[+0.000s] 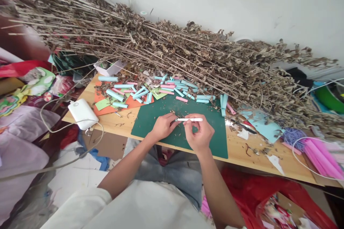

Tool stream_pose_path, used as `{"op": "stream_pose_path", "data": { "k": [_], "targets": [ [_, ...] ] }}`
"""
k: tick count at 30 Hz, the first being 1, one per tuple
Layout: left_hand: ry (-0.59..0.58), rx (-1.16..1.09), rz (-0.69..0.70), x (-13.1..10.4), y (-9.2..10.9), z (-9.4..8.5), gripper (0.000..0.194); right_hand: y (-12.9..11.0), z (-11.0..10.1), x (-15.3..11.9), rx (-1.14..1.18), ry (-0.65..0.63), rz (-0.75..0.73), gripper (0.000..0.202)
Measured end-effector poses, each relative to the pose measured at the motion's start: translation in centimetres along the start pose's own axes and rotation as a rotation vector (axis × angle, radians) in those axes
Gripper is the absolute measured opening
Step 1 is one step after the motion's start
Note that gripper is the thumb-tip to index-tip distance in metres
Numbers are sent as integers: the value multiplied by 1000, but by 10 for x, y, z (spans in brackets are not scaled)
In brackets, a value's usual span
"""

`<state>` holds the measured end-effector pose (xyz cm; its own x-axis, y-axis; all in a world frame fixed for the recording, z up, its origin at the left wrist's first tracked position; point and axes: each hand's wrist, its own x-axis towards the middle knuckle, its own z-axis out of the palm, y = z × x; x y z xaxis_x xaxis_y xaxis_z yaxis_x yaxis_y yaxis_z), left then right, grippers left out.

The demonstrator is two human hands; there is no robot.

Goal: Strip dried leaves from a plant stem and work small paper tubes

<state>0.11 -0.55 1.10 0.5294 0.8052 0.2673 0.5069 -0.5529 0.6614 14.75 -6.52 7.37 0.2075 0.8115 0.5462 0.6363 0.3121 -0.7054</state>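
Steady the white pen-like stick point(194, 119) level at the frame's centre, over the green mat point(217, 139). The right hand point(199, 132) pinches it; whether the left hand point(163, 127), fingers curled beside its left end, grips anything cannot be told.

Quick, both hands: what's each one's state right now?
Left hand: curled near the white stick's end; can't tell whether it holds anything.
Right hand: closed, holding the white stick.

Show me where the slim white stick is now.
In the head view, the slim white stick is near the middle, held in the right hand over the green mat, with one end near the left hand.
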Motion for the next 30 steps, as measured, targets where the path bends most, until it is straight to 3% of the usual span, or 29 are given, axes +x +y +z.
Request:
{"op": "stream_pose_path", "data": {
  "k": [10,21,30],
  "targets": [
    [9,-12,16,0,-2,2,33,0,0,4,52,-26,60,8],
    [3,35,21,0,-3,3,35,-12,-8,25,-12,-286,-41,9],
    [-5,28,-11,-1,-3,3,31,-12,-4,33,-29,-372,-52,7]
  ]
}}
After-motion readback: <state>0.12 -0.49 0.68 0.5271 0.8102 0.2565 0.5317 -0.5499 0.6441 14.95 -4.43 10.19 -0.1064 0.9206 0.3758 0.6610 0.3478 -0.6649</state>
